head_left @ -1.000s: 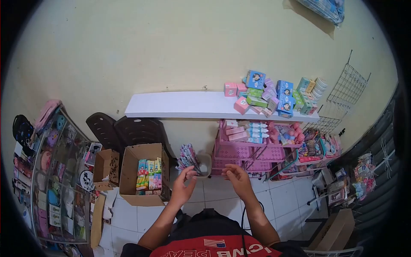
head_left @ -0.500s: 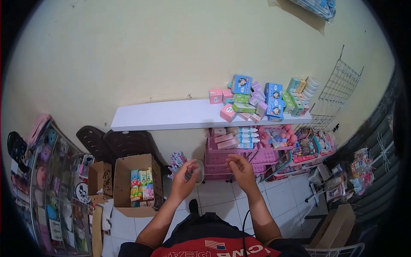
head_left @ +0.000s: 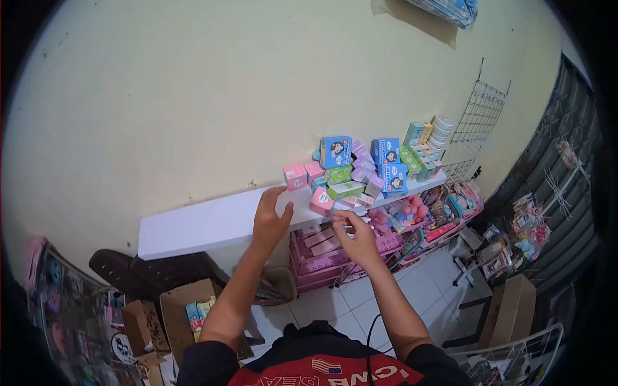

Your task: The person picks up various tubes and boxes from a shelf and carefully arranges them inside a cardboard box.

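Over the front part of a white wall shelf (head_left: 199, 222), my left hand (head_left: 271, 217) is held open, thumb and fingers apart, with nothing between them. Close to its fingertips stands a pink box (head_left: 295, 177). My right hand (head_left: 355, 237) is at the shelf's front edge, fingers loosely bent and apart, holding nothing that I can see. Just beyond it lies another pink box (head_left: 322, 201), near a green box (head_left: 346, 190). Blue boxes (head_left: 336, 152) with a printed face and several purple boxes (head_left: 362, 165) are heaped behind.
Below the shelf stands a pink rack (head_left: 315, 264) with boxes and pink items. Cardboard boxes (head_left: 187, 296) and dark brown chairs (head_left: 170, 273) are at lower left. A stack of white round items (head_left: 440, 134) and a wire grid (head_left: 479, 110) are at right.
Both hands have risen from in front of the pink rack to the shelf's front edge, near the small boxes. The view has turned and tilted, and the boxes look unmoved on the shelf.
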`<state>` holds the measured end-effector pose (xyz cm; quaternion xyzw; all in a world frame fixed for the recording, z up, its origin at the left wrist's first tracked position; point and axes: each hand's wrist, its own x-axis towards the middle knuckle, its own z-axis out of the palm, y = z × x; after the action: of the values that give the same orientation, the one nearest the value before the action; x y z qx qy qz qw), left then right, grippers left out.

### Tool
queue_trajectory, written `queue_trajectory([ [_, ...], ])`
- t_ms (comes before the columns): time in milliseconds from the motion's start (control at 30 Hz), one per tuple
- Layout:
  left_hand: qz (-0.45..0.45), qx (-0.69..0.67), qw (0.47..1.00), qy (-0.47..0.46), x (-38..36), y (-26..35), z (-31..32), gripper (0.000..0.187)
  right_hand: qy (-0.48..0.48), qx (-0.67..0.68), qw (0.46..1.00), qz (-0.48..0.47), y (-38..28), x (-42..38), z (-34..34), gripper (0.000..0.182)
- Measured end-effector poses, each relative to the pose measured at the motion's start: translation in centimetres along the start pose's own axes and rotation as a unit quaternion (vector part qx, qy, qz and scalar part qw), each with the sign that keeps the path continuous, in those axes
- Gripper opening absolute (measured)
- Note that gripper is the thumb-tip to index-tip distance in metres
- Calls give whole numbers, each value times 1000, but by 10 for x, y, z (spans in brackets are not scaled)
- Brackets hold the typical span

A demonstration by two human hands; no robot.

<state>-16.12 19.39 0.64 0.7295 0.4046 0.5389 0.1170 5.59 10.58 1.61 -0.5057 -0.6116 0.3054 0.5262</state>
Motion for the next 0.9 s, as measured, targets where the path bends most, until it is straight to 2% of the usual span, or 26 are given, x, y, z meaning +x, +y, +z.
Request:
queue_trajectory([
  [67, 83, 39, 995, 27, 18, -22, 17, 44, 21, -64, 997, -22, 3, 6, 9, 29],
  [100, 47, 39, 998, -6, 25, -28, 22, 50, 31, -109, 993, -42, 7, 9, 13, 30],
  [200, 42, 89, 995, -28, 39, -41, 35, 52, 83, -166, 981, -52, 14, 15, 29, 33],
  [333, 38, 81, 995, -48, 43, -55, 46, 52, 133, -252, 956, -76, 41, 25, 42, 45],
  [433, 28, 76, 994, -68, 45, -57, 44, 50, 122, -253, 959, -43, 37, 29, 47, 53],
  [500, 56, 114, 989, -71, 49, -57, 39, 48, 132, -274, 951, -50, 41, 32, 53, 54],
  [733, 68, 96, 990, -82, 53, -67, 36, 42, 146, -320, 934, -68, 43, 40, 64, 57],
  [867, 23, 49, 994, -93, 52, -67, 32, 41, 141, -320, 935, -59, 39, 45, 62, 55],
  [900, 12, 33, 995, -89, 50, -63, 30, 41, 126, -334, 929, -97, 43, 48, 56, 55],
])
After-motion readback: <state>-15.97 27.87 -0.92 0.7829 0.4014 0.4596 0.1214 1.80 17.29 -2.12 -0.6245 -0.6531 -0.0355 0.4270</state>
